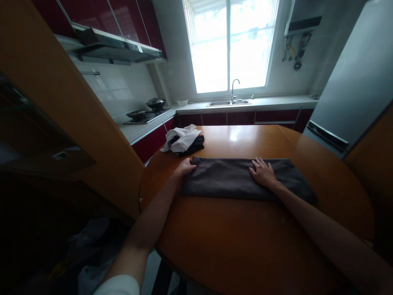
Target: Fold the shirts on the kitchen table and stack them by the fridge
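A dark grey garment (227, 180), folded into a long flat strip, lies across the wooden table (233, 237). Whether it is trousers or another piece of clothing I cannot tell. At its upper left corner, my left hand (185, 167) is closed, with thumb and fingers pinching the edge. My right hand (264, 172) rests flat on the cloth right of its middle, fingers spread. Beyond my left hand sits a crumpled pile: a white garment (184, 137) on top of a black one (195, 145).
Behind the table runs a counter with a sink (229, 103) under the window. A stove with pans (156, 103) stands at the back left, below a range hood (113, 53). A fridge (346, 82) is on the right, and a wooden partition (101, 143) on the left.
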`<state>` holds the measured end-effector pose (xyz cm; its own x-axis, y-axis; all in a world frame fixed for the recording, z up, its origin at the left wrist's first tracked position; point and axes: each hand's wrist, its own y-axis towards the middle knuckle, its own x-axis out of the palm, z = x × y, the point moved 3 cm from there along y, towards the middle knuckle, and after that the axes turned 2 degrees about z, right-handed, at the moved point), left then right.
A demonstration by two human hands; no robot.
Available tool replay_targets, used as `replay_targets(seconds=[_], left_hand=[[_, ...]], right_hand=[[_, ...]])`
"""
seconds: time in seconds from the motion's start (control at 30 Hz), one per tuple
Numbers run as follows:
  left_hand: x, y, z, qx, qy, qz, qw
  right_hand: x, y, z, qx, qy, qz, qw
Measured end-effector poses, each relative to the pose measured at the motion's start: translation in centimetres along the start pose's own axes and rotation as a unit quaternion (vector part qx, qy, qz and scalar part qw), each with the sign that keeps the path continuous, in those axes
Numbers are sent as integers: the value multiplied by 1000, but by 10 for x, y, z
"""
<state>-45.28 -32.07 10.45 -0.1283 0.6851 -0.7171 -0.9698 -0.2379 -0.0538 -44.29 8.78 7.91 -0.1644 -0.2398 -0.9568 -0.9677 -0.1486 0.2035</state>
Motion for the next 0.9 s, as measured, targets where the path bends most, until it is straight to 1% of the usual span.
replay_targets(seconds=[0.13,0.27,0.37,0.47,0.5,0.6,0.67,0.73,0.8,0.83,0.9], left_hand=[[-4,-5,7,-20,-43,9,999],[-11,-15,15,-35,-91,-10,995],[-16,-23,18,-41,-144,-49,988],[-20,-28,20,-35,-210,-99,972],[-21,-29,21,-32,-231,-108,966],[-26,-31,23,-31,-287,-95,953],[-28,-33,26,-44,-305,-75,948],[-30,-37,32,-49,-320,-62,944],[-30,-42,42,-31,-337,-53,939],[-29,-45,47,-14,-347,-52,936],[-25,-50,58,26,-357,-57,932]], right_hand=[[1,1,1,1,0,-9,1000],[1,1,1,4,2,-6,1000],[1,1,1,3,7,-3,1000],[1,1,1,2,13,1,1000],[1,0,1,1,15,2,1000],[-2,-1,0,-5,18,19,1000],[-9,-3,-5,-22,22,63,998],[-20,-6,-15,-57,57,123,989],[-30,-11,-29,-100,141,162,972],[-33,-14,-37,-118,197,162,960],[-34,-20,-56,-141,310,124,932]])
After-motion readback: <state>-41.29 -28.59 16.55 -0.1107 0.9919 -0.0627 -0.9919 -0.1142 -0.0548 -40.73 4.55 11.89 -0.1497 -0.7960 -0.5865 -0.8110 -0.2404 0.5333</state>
